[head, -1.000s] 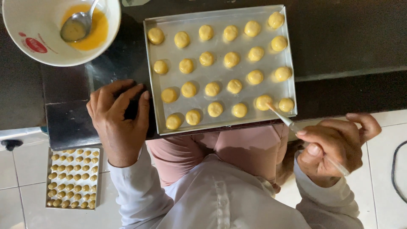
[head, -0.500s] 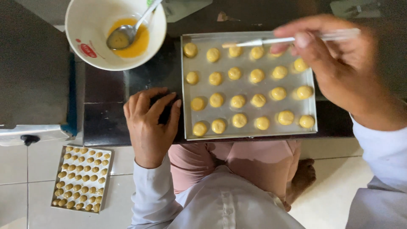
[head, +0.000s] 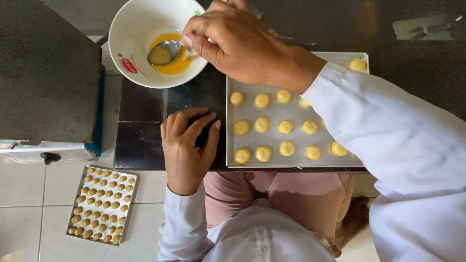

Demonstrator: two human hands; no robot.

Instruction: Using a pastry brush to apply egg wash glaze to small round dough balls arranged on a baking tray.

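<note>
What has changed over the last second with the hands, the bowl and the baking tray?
The right hand swung from the tray's near right corner, across the baking tray, to the white bowl, keeping the thin brush in its grip. The left hand stayed flat beside the tray; the spoon stayed in the bowl.

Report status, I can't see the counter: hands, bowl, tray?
Right hand over bowl, gripping a thin tool. Left hand flat beside cookie tray. Spoon in bowl.

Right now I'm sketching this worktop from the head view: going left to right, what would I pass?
Grey box → small tray on the floor → white bowl → left hand → right hand → big tray of dough balls.
</note>
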